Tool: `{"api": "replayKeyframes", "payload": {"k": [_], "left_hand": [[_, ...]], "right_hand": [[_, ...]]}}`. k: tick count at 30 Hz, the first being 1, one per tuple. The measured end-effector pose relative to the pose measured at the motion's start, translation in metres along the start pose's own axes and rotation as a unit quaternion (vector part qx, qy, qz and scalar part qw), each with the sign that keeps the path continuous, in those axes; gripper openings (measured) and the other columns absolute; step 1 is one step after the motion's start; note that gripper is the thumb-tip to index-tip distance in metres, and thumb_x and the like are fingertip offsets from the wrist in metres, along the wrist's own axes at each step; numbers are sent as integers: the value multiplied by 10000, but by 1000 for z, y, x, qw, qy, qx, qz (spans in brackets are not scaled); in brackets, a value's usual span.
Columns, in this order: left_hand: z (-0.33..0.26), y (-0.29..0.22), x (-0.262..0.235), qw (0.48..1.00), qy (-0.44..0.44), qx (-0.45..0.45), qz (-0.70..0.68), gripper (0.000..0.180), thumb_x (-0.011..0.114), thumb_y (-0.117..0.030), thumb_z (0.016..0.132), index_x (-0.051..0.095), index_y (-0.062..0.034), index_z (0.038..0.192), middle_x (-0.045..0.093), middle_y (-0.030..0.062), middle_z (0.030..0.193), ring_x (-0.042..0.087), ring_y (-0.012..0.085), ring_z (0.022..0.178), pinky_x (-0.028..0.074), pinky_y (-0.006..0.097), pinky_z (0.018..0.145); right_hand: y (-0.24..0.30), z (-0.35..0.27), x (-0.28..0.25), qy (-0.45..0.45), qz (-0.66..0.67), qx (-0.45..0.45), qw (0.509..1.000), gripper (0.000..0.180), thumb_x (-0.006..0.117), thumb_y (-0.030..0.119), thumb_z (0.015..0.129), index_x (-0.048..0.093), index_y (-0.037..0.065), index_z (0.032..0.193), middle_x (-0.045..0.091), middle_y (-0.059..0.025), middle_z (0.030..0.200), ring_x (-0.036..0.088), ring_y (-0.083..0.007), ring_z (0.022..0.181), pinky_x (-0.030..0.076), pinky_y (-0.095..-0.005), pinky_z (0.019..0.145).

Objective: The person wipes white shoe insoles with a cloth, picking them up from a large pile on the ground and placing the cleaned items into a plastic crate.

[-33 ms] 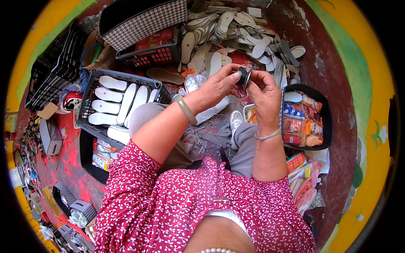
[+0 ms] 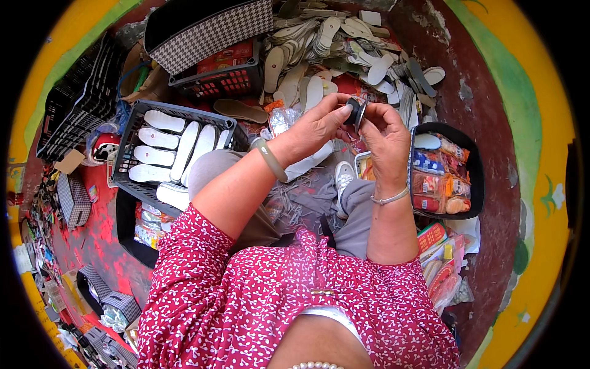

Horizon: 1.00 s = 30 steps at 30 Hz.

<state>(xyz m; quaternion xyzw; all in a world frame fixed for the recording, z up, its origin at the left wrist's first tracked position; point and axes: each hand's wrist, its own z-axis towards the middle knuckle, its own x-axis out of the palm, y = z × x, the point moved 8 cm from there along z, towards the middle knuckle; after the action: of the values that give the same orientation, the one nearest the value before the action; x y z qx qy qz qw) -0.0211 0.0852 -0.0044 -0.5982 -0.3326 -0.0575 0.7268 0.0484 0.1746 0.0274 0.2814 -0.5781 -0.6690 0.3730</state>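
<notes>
In front of me, above my knees, both hands meet on a small black round object with a thin shiny disc-like edge (image 2: pixel 355 114). My left hand (image 2: pixel 320 122), with a pale bangle at the wrist, pinches its left side between thumb and fingers. From the right, my right hand (image 2: pixel 386 129) closes thumb and fingertips on the disc edge. The object's exact kind cannot be made out. Below my left hand a white insole (image 2: pixel 310 161) lies near my knee. Beyond both hands spreads a heap of loose insoles (image 2: pixel 326 37).
A black crate (image 2: pixel 127 132) of white insoles stands at my left. On the right sits a black bin (image 2: pixel 474 178) of packaged goods. A houndstooth box (image 2: pixel 212 37) rests on another crate at the back left. Stacked black crates (image 2: pixel 77 95) stand far left.
</notes>
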Motion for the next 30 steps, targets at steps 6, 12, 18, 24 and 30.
{"api": "replayKeyframes", "payload": {"k": [6,12,18,24,30], "left_hand": [[0,1,1,997,9,-27,-65,340,406,-265,982,408,-48,1244,542,40,1022,527,116,874,465,278,789],[0,-3,0,1000,8,-2,-4,349,422,-269,978,405,-47,1246,536,37,1014,526,106,882,464,268,796],[-1,-5,4,995,8,4,99,371,478,-266,958,403,-46,1248,515,29,1007,545,96,831,480,252,762],[0,-2,3,992,15,-5,124,387,455,-313,963,415,-39,1234,534,37,915,551,97,750,482,247,699],[0,-3,-9,986,-21,-53,156,425,436,-362,960,429,-10,1198,542,59,872,544,97,719,465,237,617]], "right_hand": [[5,-1,6,-9,56,-6,998,171,637,-25,796,581,-7,957,605,-15,857,576,-69,765,493,-209,663],[4,1,1,-19,6,-10,1000,145,632,-19,801,587,-3,938,607,-14,837,583,-72,730,493,-206,659],[7,0,1,-10,-75,-21,997,120,631,-20,751,587,3,861,596,-5,780,568,-65,683,474,-205,633],[9,0,0,-1,-116,-46,992,131,619,-34,702,576,4,820,581,-4,760,552,-60,671,461,-201,635],[6,-2,4,35,-72,-2,997,146,618,-32,724,580,13,858,585,-2,811,554,-56,715,454,-192,659]]}}
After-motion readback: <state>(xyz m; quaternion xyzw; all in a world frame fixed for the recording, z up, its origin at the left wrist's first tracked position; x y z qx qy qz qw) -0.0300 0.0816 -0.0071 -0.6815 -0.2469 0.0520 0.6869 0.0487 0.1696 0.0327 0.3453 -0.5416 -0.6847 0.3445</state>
